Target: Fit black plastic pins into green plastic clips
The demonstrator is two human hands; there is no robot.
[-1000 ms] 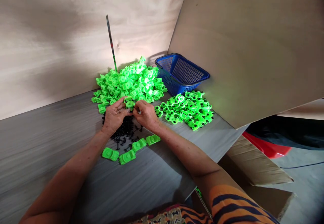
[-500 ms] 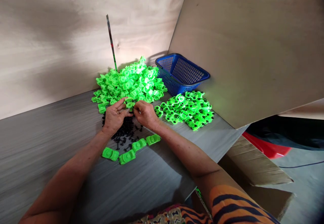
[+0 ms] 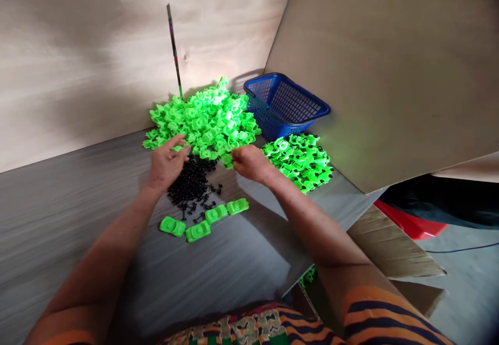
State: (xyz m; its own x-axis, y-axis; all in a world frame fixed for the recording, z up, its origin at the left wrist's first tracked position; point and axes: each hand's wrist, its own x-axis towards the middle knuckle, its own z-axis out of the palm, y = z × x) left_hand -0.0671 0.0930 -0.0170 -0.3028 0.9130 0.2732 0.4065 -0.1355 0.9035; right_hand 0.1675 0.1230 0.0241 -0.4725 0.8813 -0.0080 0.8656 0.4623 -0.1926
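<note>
My right hand [image 3: 251, 163] is closed on a green plastic toy car body [image 3: 226, 161], which sticks out to the left of its fingers. My left hand [image 3: 167, 164] hovers at the left edge of a heap of black wheel axles [image 3: 191, 181]; its fingers are apart and I see nothing in them. Behind both hands rises a big pile of green car bodies [image 3: 206, 119]. Four-sided gaps aside, several green car bodies [image 3: 198, 231] lie in a loose row on the near side of the axles.
Right of my right hand lies a pile of green cars with black wheels [image 3: 304, 166]. A blue mesh basket [image 3: 288, 108] stands behind it against the board wall [image 3: 370, 85]. A thin rod [image 3: 174, 51] stands upright behind the big pile. Cardboard flaps [image 3: 393, 243] stick out beyond the table's right edge.
My hands were together around a green car body over the axles. Now they are apart: the right has moved right with a car body, the left slightly left, with its fingers spread.
</note>
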